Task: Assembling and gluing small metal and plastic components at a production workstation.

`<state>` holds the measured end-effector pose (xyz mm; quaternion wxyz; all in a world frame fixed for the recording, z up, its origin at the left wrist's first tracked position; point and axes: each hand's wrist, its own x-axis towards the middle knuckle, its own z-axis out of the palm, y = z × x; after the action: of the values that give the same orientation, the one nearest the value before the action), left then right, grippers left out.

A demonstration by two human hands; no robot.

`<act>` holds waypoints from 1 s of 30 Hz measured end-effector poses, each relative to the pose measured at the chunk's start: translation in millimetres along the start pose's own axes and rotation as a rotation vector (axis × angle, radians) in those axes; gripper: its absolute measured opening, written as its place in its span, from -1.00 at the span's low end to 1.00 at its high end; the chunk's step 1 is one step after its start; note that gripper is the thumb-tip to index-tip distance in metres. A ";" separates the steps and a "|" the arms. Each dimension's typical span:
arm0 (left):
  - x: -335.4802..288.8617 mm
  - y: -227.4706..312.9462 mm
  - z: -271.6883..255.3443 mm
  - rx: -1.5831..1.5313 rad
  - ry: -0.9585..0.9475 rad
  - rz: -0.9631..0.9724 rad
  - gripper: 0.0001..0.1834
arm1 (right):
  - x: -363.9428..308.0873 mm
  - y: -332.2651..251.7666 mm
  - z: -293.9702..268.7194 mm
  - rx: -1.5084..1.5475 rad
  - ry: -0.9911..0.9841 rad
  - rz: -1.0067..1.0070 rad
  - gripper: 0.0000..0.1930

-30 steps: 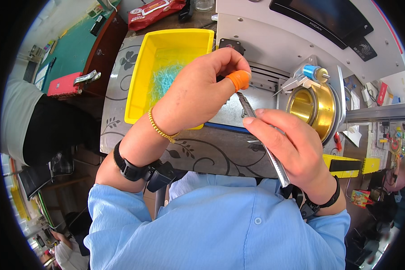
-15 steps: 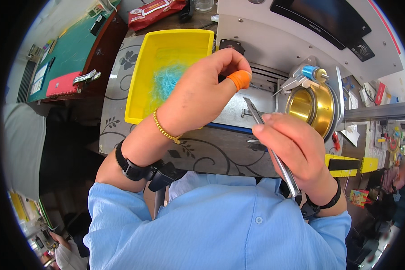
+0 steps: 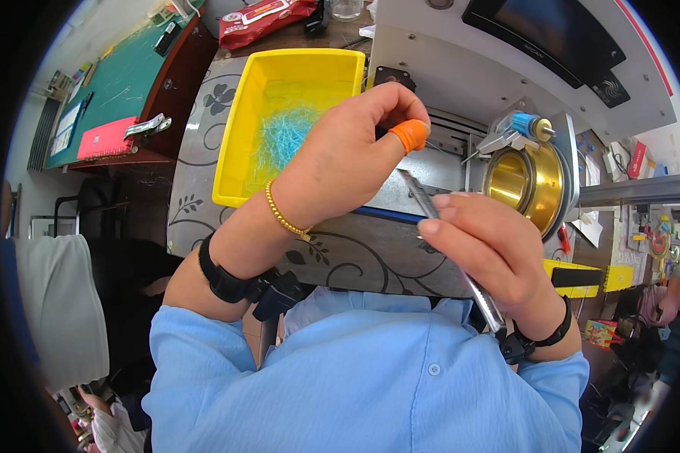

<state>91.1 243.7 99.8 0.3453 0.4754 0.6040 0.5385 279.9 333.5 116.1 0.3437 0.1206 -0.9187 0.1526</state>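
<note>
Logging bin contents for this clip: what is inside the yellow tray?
The yellow tray holds a loose tangle of thin light-blue strands on its floor. The left hand covers the tray's near right corner, so anything lying there cannot be seen.

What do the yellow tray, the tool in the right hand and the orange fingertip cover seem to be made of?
Yellow tray: likely moulded plastic, uniform glossy colour.
Tool in the right hand: apparently metal, silvery and reflective.
Orange fingertip cover on the left hand: probably rubber or latex, matte, snug.
</note>
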 end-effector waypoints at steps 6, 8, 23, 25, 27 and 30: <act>-0.5 0.8 0.8 -0.002 0.021 -0.006 -0.94 | -2.0 2.2 -1.3 -0.092 -0.002 0.033 -0.66; -0.3 0.7 0.5 -0.010 0.028 -0.010 -0.94 | 0.2 3.8 1.5 -0.091 -0.006 0.045 -0.66; -1.7 0.4 0.8 0.056 0.081 0.020 -0.94 | -4.6 -8.7 0.4 0.055 0.012 0.105 -0.71; -6.5 3.5 -6.8 0.135 0.138 0.039 -0.89 | -0.6 -18.2 -1.6 0.127 -0.140 0.260 -0.70; -12.3 -2.7 -24.8 0.099 0.259 0.081 -0.89 | -9.9 -17.9 12.1 0.165 -0.348 0.363 -0.74; -23.9 -18.9 -48.2 0.037 0.392 0.110 -0.88 | -18.7 -12.6 33.0 0.162 -0.573 0.514 -0.72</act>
<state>49.8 206.1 87.8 0.1824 0.4001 0.6424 0.6277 278.2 312.0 82.4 0.0132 -0.0488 -0.9627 0.2658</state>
